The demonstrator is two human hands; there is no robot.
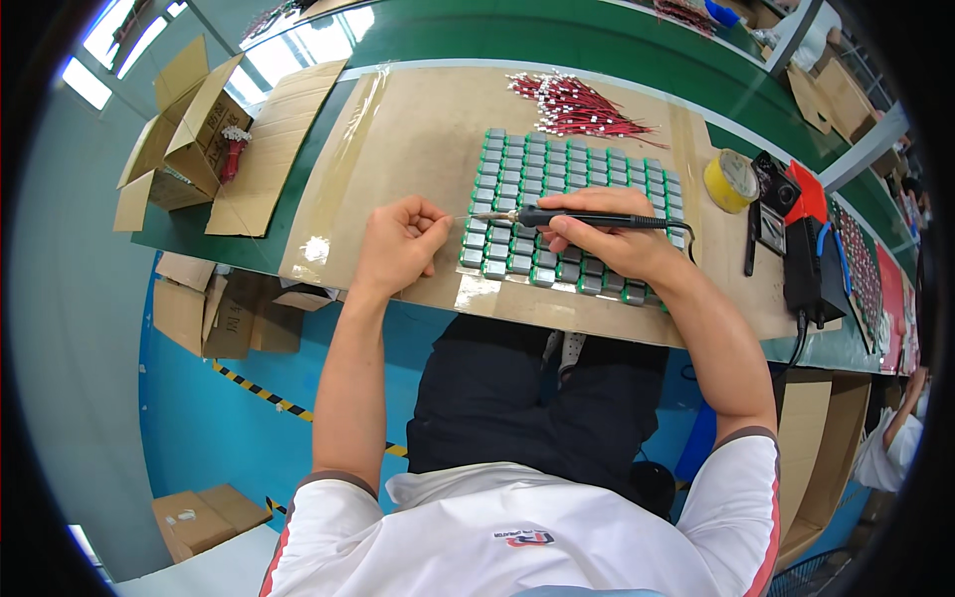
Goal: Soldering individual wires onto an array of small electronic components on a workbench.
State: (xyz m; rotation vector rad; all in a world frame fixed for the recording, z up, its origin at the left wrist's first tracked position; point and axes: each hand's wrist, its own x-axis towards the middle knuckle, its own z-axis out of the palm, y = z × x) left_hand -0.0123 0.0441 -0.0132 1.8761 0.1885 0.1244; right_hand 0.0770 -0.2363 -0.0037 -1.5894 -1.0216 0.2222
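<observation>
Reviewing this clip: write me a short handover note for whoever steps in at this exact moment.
Right hand grips the soldering iron, tip at the left edge of the grid of small grey-and-green parts.
Left hand pinches a thin wire toward the tip; its fingers rest on the cardboard mat.
Red leads lie piled behind the grid; yellow tape roll and soldering station at right.
Which parts are already soldered, and which remain, cannot be told.

Left hand [400, 242] fisted with fingers pinched, right hand [609, 239] curled in a pen grip, both forearms outstretched.
</observation>
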